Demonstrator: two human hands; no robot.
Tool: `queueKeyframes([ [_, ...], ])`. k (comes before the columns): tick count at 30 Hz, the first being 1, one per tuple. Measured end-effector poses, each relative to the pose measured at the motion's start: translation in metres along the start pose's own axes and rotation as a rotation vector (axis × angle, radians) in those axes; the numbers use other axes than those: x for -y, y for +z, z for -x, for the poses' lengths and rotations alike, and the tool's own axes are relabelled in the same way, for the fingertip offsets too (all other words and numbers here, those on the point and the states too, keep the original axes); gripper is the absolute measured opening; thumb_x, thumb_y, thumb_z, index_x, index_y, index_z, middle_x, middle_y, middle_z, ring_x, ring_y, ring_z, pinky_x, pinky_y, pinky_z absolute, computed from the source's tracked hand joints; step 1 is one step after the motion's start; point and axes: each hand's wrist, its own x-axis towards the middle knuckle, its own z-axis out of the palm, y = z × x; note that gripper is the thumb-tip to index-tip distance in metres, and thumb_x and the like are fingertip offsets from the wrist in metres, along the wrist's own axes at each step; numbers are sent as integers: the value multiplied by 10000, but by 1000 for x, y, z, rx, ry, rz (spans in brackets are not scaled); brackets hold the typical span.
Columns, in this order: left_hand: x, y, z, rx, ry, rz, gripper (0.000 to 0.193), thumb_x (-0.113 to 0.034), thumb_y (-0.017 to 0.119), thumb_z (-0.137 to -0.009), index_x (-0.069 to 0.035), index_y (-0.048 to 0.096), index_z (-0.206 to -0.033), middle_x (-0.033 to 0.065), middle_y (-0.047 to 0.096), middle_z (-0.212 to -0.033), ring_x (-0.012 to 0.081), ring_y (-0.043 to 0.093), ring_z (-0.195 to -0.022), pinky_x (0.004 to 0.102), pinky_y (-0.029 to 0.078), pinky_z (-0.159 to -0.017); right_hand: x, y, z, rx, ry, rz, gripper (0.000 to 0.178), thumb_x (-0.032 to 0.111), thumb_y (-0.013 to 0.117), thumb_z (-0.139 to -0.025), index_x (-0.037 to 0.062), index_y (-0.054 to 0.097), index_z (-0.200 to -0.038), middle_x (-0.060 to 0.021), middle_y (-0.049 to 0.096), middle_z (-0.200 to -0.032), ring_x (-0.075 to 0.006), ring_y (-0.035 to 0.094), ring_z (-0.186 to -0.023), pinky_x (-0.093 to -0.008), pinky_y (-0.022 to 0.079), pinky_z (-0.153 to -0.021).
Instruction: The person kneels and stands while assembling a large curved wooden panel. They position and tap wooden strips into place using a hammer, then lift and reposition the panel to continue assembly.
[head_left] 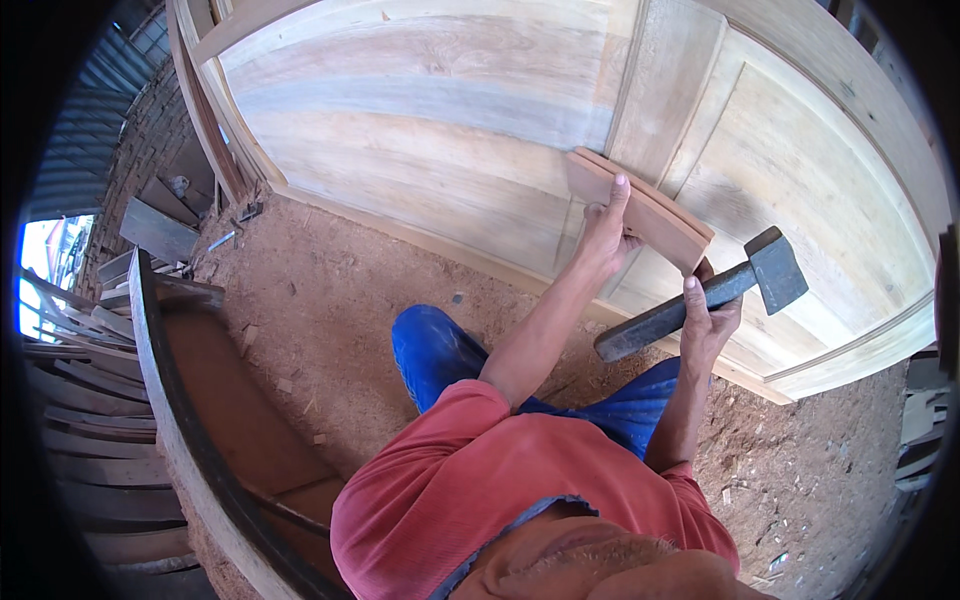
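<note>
My left hand [605,235] grips a short, reddish-brown wooden board [655,222] with a groove along its upper edge, the thumb lying over its near face. The board is tilted, its right end lower, in front of a large pale wooden panel [430,150]. In my right hand [712,318] is a hammer [776,270] with a blocky dark head and a thick, worn handle, gripped around the handle close to the head. The fingers of that hand are close to the board's lower right end; whether they touch it I cannot tell.
The panel has framed sections and a raised upright strip [668,90]. Sawdust and wood chips cover the floor [300,300]. At left stand a curved wooden piece with a dark edge [165,370] and stacked wood strips [100,440]. More offcuts [922,425] lie at far right.
</note>
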Motion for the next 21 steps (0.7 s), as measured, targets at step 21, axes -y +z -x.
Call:
queueKeyframes([
  [21,-82,-55,7,-22,268,-1784,740,-301,888,-689,-53,530,-1287,212,517,-1267,360,508,-1243,479,384,-1059,-19,30,-14,-144,-146,284,437,279,755,-948,-109,615,-1091,-111,672,-899,-151,601,-787,-303,502,-741],
])
